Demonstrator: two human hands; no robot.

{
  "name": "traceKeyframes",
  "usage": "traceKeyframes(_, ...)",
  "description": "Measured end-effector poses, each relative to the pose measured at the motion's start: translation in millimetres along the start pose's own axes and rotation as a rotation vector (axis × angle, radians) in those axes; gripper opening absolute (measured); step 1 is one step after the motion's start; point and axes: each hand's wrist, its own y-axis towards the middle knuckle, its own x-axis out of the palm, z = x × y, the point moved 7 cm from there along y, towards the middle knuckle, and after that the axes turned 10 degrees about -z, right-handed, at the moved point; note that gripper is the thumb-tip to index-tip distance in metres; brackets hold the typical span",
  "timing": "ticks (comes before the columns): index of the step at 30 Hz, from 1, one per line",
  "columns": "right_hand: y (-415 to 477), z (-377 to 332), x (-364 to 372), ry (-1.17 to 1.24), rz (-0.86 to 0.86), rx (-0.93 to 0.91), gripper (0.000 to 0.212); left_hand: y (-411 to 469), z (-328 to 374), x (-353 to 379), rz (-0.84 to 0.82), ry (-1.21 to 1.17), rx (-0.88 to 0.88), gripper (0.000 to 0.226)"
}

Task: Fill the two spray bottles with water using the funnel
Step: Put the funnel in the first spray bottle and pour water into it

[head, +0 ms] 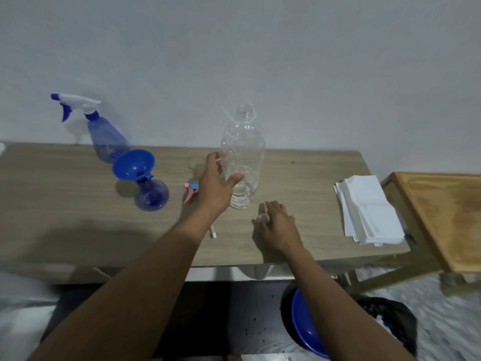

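Observation:
A clear plastic water bottle stands uncapped at the table's middle, with only a little water at its bottom. My left hand is spread open at its left side, the thumb touching its front. My right hand rests on the table just right of the bottle, its fingers pinching the clear bottle cap. A blue funnel sits tilted in the neck of a round blue spray bottle. A taller blue spray bottle with its white and blue trigger head on stands at the back left.
A pink and blue spray head lies on the wooden table, partly behind my left wrist. White napkins are stacked at the right end. A wooden tray stands further right. A blue basin sits on the floor below.

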Motion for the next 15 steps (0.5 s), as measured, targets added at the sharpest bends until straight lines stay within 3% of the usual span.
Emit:
traceKeyframes(2, -1, -8, -20, 0.19, 0.072, -0.009, 0.054, -3, -1, 1, 0.009, -0.006, -0.003, 0.058)
traceKeyframes(5, -5, -32, -59, 0.448, 0.237, -0.096, 0.067, -5, -3, 4, -0.004, -0.038, -0.004, 0.064)
traceKeyframes(8, 0, -61, -90, 0.641, 0.252, -0.199, 0.083, -21, -5, -2, 0.07, -0.008, -0.025, 0.067)
traceKeyframes(12, 19, -88, -113, 0.706, 0.193, -0.285, 0.098, -61, -5, -32, 0.349, 0.088, 0.005, 0.028)
traceKeyframes(15, 32, -104, -118, 0.679, 0.166, -0.361, 0.093, -81, -9, -70, 0.624, 0.18, 0.033, 0.029)
